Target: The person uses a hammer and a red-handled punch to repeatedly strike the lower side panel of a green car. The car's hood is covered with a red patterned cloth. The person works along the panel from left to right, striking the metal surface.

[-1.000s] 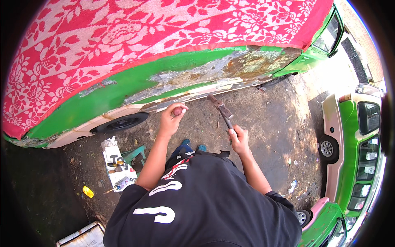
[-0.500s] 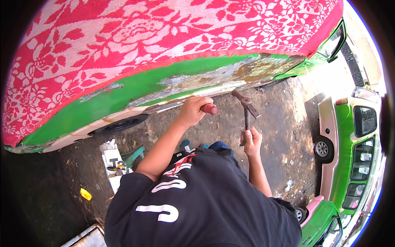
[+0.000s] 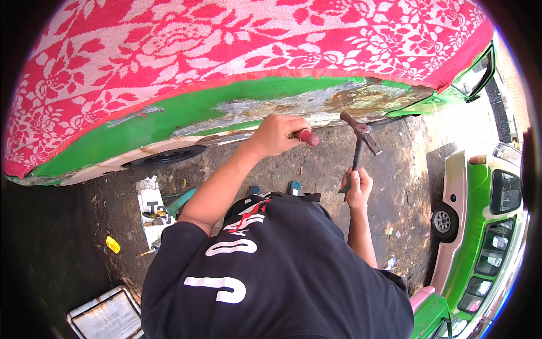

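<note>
My left hand [image 3: 278, 135] is closed round a tool whose red, rounded handle end [image 3: 308, 137] sticks out to the right of the fist. Its far part is hidden, so its kind does not show. My right hand [image 3: 357, 188] grips a hammer [image 3: 361, 135] by its dark shaft, the rusty brown head up and apart from the red handle. Just beyond my left hand runs the van's green side [image 3: 248, 93], with bare, rusty, scraped patches along its lower part. A red and white floral cloth [image 3: 186, 42] covers the top of it.
A white board [image 3: 148, 195] with small tools on it lies on the dirt ground [image 3: 271, 175] at left. Near it are a yellow scrap [image 3: 113, 244] and a framed white sign [image 3: 107, 316]. Another green and pale pink van [image 3: 474, 220] stands at right.
Both hands have shifted to the right in the picture, with the hammer and the red-handled tool still in them. The board and the vans have shifted slightly in view.
</note>
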A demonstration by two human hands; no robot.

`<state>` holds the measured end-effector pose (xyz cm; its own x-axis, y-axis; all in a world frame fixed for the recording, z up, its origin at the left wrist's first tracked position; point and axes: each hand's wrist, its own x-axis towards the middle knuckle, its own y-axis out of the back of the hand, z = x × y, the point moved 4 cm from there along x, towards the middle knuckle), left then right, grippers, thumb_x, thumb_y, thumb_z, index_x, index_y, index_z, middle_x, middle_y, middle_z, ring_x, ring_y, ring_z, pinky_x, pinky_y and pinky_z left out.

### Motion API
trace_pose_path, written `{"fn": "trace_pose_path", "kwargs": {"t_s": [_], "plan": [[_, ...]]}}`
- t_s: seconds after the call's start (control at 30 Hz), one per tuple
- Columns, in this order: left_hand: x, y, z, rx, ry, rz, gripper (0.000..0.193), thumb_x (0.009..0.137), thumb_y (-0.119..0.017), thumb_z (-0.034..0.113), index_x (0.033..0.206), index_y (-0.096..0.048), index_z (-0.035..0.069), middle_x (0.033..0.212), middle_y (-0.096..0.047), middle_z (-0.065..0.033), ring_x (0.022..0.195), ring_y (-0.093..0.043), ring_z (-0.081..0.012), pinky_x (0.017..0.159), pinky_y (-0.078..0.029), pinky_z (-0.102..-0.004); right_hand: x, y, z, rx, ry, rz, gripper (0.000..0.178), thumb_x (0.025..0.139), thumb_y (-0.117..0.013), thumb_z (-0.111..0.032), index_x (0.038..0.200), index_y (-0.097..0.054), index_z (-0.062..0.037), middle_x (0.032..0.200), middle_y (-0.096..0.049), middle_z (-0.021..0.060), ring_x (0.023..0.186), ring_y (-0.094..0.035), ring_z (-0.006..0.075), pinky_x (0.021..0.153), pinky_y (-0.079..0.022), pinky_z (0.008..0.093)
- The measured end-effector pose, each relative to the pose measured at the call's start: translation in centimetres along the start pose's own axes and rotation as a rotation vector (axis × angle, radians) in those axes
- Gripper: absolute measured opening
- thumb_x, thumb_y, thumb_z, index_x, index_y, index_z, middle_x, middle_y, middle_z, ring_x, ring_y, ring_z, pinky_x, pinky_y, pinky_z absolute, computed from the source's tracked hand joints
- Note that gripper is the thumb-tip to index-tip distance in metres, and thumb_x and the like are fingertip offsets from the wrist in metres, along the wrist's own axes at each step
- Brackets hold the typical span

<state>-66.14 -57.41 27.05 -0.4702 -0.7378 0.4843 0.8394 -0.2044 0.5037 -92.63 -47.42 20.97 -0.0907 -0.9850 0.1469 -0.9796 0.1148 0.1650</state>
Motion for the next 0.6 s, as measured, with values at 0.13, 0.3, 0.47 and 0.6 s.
{"fn": "trace_pose_path", "kwargs": {"t_s": [0.13,0.3,0.47,0.6], "plan": [[2.0,0.3,0.2,0.178,-0.080,0.073,0.027,0.063,-0.077,0.012,0.085,-0.063,0.011,0.078,-0.061,-0.0029,0.076,-0.060,-0.0272,0.067,-0.045,-0.0384,1.6,1.9,0.7,0.007,-0.001,-0.048,0.029,0.097,-0.055,-0.025,0.079,-0.057,-0.0012,0.058,-0.056,0.0030,0.052,-0.052,0.0090,0.049,-0.040,0.0258],[2.0,-0.6,-0.4,0.124,-0.037,0.205,0.029,0.066,-0.082,0.016,0.081,-0.058,0.009,0.075,-0.056,-0.0041,0.074,-0.056,-0.0254,0.071,-0.040,-0.0359,3.3,3.0,1.3,-0.034,-0.013,-0.101,0.028,0.096,-0.056,-0.024,0.079,-0.058,-0.0017,0.058,-0.057,0.0021,0.051,-0.052,0.0085,0.049,-0.041,0.0258],[1.1,-0.8,-0.7,0.140,-0.075,0.304,0.031,0.071,-0.083,0.016,0.077,-0.053,0.009,0.076,-0.055,-0.0037,0.073,-0.052,-0.0235,0.072,-0.039,-0.0359,4.1,3.2,2.1,-0.058,-0.027,-0.151,0.028,0.095,-0.057,-0.022,0.076,-0.058,-0.0023,0.058,-0.057,0.0017,0.051,-0.053,0.0088,0.049,-0.041,0.0256],[0.4,-0.7,-0.1,0.156,-0.081,0.350,0.028,0.073,-0.080,0.012,0.079,-0.053,0.010,0.077,-0.054,-0.0044,0.073,-0.052,-0.0243,0.072,-0.039,-0.0367,4.7,2.6,1.8,-0.044,0.003,-0.195,0.028,0.095,-0.058,-0.023,0.075,-0.058,-0.0025,0.057,-0.057,0.0011,0.051,-0.053,0.0091,0.049,-0.041,0.0258]]}}
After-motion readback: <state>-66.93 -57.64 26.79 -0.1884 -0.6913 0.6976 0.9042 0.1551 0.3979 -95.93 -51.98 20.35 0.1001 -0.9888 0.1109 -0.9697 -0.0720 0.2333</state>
